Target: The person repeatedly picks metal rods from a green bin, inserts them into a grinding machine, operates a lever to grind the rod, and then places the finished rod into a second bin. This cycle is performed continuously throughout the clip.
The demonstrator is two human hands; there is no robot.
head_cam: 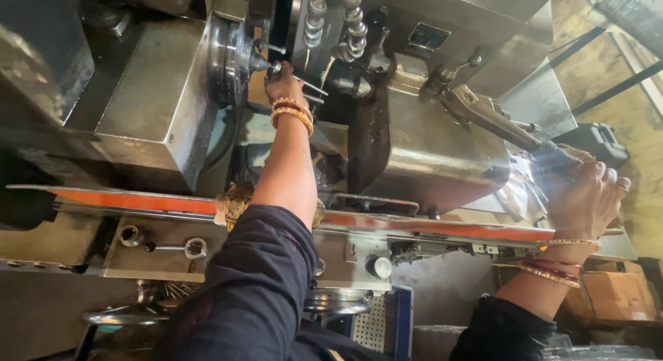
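Your left hand [283, 81] reaches deep into the lathe, fingers pinched narrow on a small metal workpiece [275, 69] just beside the chuck [231, 57]. Your right hand [583, 195] is wrapped tight around the long lever handle [494, 119]. If that lever shifts, the tool block [421, 147] could close on your left wrist. Your bangles [292, 112] hang near the spindle and could snag.
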